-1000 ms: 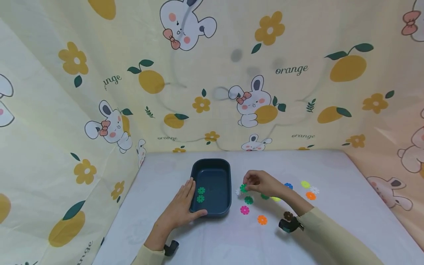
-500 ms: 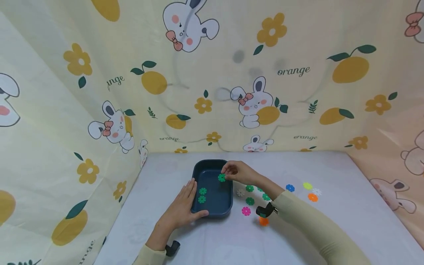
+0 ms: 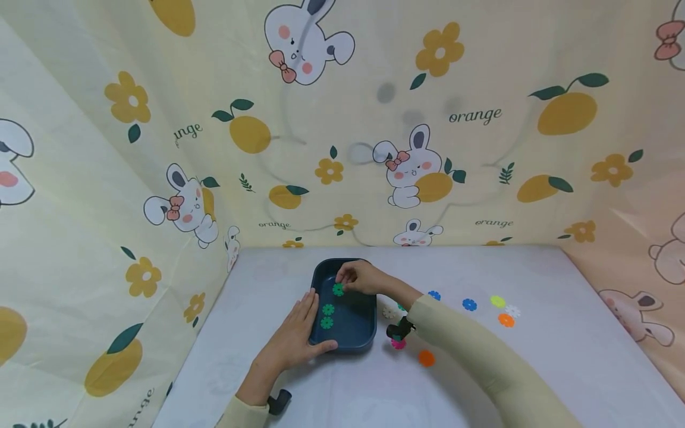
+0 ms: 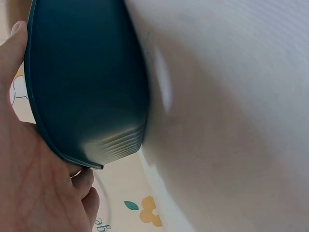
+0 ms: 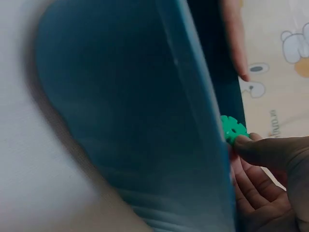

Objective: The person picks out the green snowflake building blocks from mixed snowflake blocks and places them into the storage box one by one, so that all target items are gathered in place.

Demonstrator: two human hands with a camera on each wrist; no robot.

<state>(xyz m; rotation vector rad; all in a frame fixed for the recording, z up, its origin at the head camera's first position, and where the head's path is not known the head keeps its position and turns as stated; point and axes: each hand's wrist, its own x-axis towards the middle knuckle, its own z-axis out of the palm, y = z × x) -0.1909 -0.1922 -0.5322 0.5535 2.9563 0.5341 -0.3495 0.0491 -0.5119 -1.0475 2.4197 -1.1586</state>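
My right hand (image 3: pixel 364 278) is over the far part of a dark blue tray (image 3: pixel 371 333), pinching a green snowflake-shaped disc (image 3: pixel 338 289) between thumb and fingertip. The right wrist view shows the same green disc (image 5: pixel 233 128) standing at the tray's rim. Two more green discs, an upper one (image 3: pixel 328 310) and a lower one (image 3: pixel 326 323), lie inside the tray along its left side. With fingers extended, my left hand (image 3: pixel 291 333) rests along the tray's left rim, its thumb at the near edge. In the left wrist view that hand (image 4: pixel 43 179) touches the rim from outside.
Right of the tray lie loose discs: white (image 3: pixel 389 312), pink (image 3: pixel 398 343), orange (image 3: pixel 426 358) and blue (image 3: pixel 434 295). Farther right are another blue (image 3: pixel 469 304), a yellow (image 3: pixel 497 301), a white (image 3: pixel 512 311) and an orange disc (image 3: pixel 506 320). My right sleeve hides part of this area.
My right hand has carried the green disc leftward from the loose discs, across the tray's right rim, to above the tray's inside. The left hand stays on the rim.
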